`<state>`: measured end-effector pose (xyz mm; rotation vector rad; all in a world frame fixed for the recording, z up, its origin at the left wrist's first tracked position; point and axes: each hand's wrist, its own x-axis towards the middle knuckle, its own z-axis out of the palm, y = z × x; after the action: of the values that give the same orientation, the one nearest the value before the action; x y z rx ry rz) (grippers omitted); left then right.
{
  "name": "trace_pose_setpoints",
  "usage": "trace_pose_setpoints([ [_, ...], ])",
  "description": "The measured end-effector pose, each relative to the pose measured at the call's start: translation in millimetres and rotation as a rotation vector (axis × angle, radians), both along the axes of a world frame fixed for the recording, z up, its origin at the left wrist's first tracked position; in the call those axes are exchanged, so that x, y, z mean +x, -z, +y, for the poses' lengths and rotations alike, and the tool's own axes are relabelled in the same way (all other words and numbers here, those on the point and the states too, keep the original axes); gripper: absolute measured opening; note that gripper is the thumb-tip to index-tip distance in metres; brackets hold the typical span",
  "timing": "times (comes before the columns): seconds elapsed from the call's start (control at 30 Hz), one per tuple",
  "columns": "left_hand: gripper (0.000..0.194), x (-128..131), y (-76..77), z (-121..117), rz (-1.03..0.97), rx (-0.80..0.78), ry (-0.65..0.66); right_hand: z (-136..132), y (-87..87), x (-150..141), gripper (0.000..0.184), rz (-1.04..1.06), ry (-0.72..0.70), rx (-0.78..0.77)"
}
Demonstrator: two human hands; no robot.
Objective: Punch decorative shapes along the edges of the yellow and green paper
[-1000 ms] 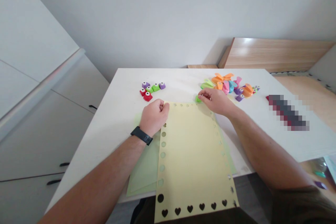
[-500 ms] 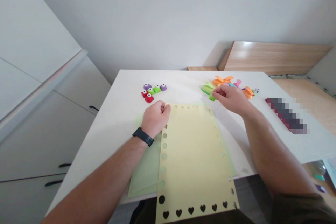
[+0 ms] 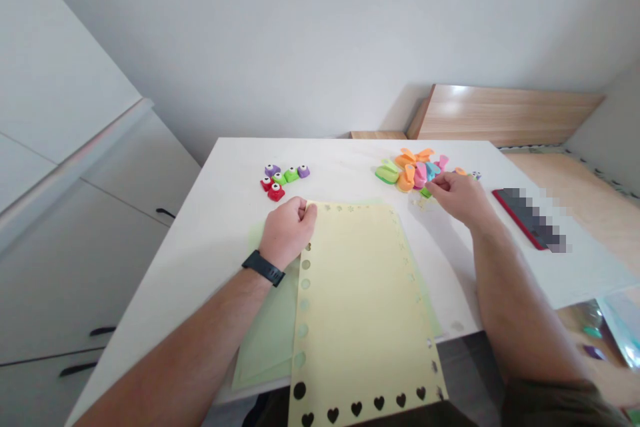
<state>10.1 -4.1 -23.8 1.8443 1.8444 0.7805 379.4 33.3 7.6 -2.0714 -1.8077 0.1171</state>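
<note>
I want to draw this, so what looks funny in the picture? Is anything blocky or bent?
In the head view, the red-edged object is partly hidden by blocky pixels, the white table looks slanted and stretched, and the right hand casts a soft shadow on it.

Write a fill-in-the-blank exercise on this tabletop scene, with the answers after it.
The left hand rests at the top left corner of the pale yellow paper sheet, whose bottom edge is punched with a row of ____ shapes.
Beneath that sheet lies a second sheet of pale ____ paper.
The black watch strap is on the ____ wrist.
The right hand is beside the larger cluster of craft paper punches, which lies to the ____ of the smaller group of punches.

Missing words: heart; green; left; right.
</note>
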Motion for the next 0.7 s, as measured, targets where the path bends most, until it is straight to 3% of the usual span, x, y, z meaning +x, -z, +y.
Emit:
trace_pose_setpoints([
  [0.27, 0.03, 0, 0.9, 1, 0.013, -0.013, -0.006, 5, 11.7, 5, 0.027, -0.189, 0.09, -0.053],
  [0.43, 0.03, 0, 1.1, 0, 0.002, -0.002, -0.01, 2, 9.1, -6, 0.033, -0.142, 0.128, 0.101],
  [0.57, 0.028, 1, 0.4, 0, -0.02, -0.005, -0.013, -3, 1.8, -37, 0.033, 0.016, -0.027, 0.204],
  [0.7, 0.027, 1, 1.1, 0, -0.042, -0.016, -0.022, -2, -12.9, -83, 0.025, 0.069, -0.288, 0.151],
])
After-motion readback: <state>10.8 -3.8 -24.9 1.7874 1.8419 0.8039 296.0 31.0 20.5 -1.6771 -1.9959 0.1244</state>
